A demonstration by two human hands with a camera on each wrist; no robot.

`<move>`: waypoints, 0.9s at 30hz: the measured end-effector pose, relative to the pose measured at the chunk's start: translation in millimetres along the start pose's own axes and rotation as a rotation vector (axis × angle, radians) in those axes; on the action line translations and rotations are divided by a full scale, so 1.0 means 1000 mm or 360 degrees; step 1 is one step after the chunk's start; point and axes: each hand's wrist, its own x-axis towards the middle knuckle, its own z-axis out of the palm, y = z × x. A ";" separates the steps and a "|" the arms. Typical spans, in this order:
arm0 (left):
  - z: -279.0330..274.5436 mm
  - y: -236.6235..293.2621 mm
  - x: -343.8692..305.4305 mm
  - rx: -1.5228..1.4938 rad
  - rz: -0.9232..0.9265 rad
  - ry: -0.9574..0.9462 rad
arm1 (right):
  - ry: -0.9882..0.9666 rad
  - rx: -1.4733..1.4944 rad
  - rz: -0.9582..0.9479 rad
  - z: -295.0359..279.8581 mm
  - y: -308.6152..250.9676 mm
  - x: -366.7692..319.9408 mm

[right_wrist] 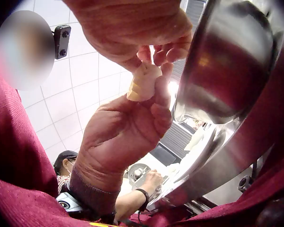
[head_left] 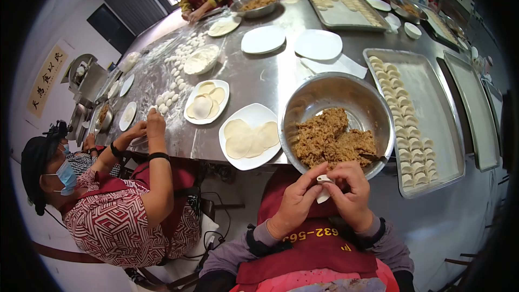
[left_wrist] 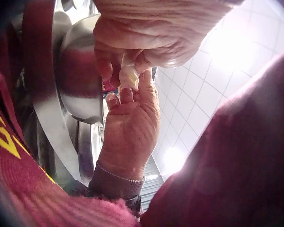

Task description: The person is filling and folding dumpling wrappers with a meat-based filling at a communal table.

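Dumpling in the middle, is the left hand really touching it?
Touching. The right wrist view shows it: the left hand pinches the dumpling, skin against dough, with no gap between.

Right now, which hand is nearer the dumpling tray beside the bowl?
Right. The right hand is left of the dumpling tray, not touching it; the left hand is farther left, past the right hand.

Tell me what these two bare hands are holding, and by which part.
A small, pale, folded dough dumpling: the left hand and right hand pinch its edge from opposite sides; the exact contact spots are partly hidden.
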 end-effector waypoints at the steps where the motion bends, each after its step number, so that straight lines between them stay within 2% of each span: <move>1: -0.001 0.000 0.000 0.0037 0.0015 -0.0006 | -0.0003 -0.0028 -0.0021 0.000 0.001 -0.002; 14: -0.003 0.008 0.002 0.0366 0.0110 -0.0138 | -0.0016 -0.0122 -0.0196 -0.001 0.002 0.000; 18: -0.005 0.011 0.003 0.0302 0.0052 -0.0206 | -0.0038 -0.0068 -0.0196 -0.002 0.009 -0.003; 27: -0.007 0.009 0.004 0.0461 0.0038 -0.0320 | -0.0104 -0.0162 -0.0468 -0.007 0.012 0.002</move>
